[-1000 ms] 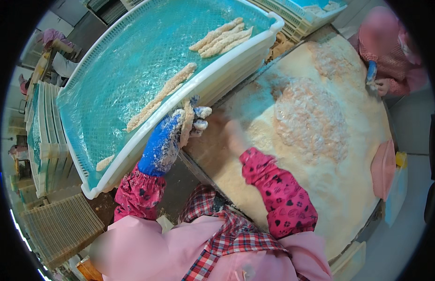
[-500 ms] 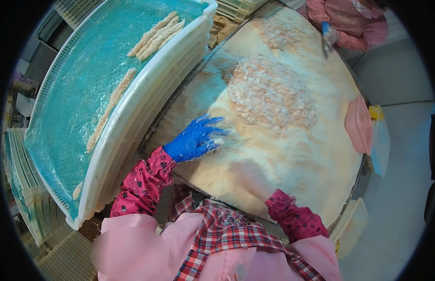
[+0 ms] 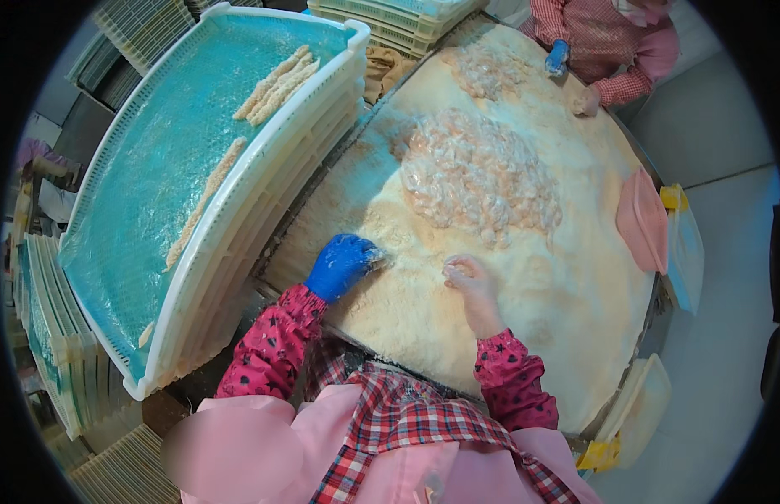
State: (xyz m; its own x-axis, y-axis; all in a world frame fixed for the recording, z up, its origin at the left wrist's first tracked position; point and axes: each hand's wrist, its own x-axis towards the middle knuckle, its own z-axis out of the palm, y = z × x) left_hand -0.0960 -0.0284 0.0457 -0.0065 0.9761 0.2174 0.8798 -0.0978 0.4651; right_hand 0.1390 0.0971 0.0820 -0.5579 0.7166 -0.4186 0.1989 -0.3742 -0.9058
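My left hand (image 3: 341, 267), in a blue glove, rests low over a broad layer of pale crumbs or flour (image 3: 407, 315), its fingers curled in at the whitish end. My right hand (image 3: 474, 290) is a short way to its right, fingers bent together and dusted with crumbs. Whatever either hand pinches is too small or too covered to make out. Beyond both hands lies a large wet heap of pale pink raw meat strips (image 3: 482, 176). On my left, a tray lined with teal mesh (image 3: 146, 202) holds coated strips (image 3: 276, 86) and one long coated strip (image 3: 207, 204).
The tray tops a white stack (image 3: 264, 202) bordering the table's left side. A smaller meat heap (image 3: 482, 71) lies at the far end, near a co-worker's blue-gloved hand (image 3: 557, 57). A pink basket (image 3: 642, 220) and yellow-clipped clear containers (image 3: 686, 252) line the right edge.
My left hand has drawn back slightly and curled its spread fingers. The right hand, blurred before, has moved up and its fingers are now bent together. The co-worker's hands have moved apart.
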